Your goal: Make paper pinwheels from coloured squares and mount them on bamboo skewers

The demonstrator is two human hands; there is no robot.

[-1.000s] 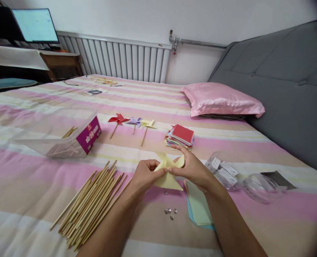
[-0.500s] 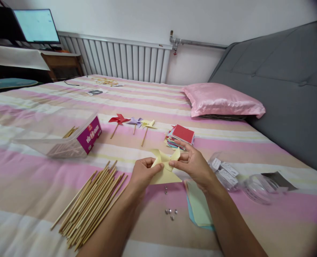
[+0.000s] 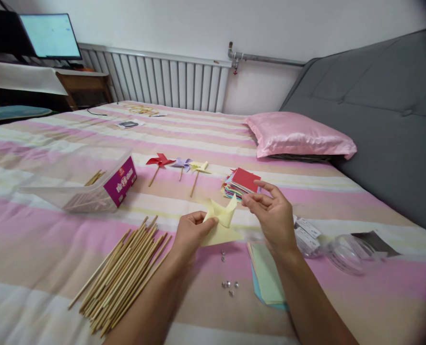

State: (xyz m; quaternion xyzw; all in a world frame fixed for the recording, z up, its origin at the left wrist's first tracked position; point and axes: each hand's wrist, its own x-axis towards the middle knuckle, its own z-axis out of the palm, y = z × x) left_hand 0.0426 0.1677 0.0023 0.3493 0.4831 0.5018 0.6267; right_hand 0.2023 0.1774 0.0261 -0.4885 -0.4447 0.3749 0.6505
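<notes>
My left hand [image 3: 195, 231] pinches a pale yellow paper pinwheel [image 3: 222, 235] between thumb and fingers, its folded corners curled toward the middle. Just right of the pinwheel, apart from it, is my right hand [image 3: 270, 215]. Its thumb and forefinger come together in a pinch while another finger stretches out; whatever may be between the tips is too small to make out. Below the hands, several small shiny fasteners [image 3: 228, 284] lie on the striped bedspread [image 3: 202, 314]. Pale green and blue paper sheets [image 3: 268, 278] rest beneath my right forearm.
A bundle of wooden sticks [image 3: 123, 278] lies at left, near a clear plastic box [image 3: 72, 191]. Red, purple and yellow pinwheels [image 3: 198, 167] lie ahead, beside a stack of coloured paper [image 3: 245, 178]. Clear containers [image 3: 353, 254] sit at right; a pink pillow [image 3: 299, 134] is behind.
My right hand has let go of the yellow pinwheel and moved up and right, away from it. My left hand keeps its hold, nearly still.
</notes>
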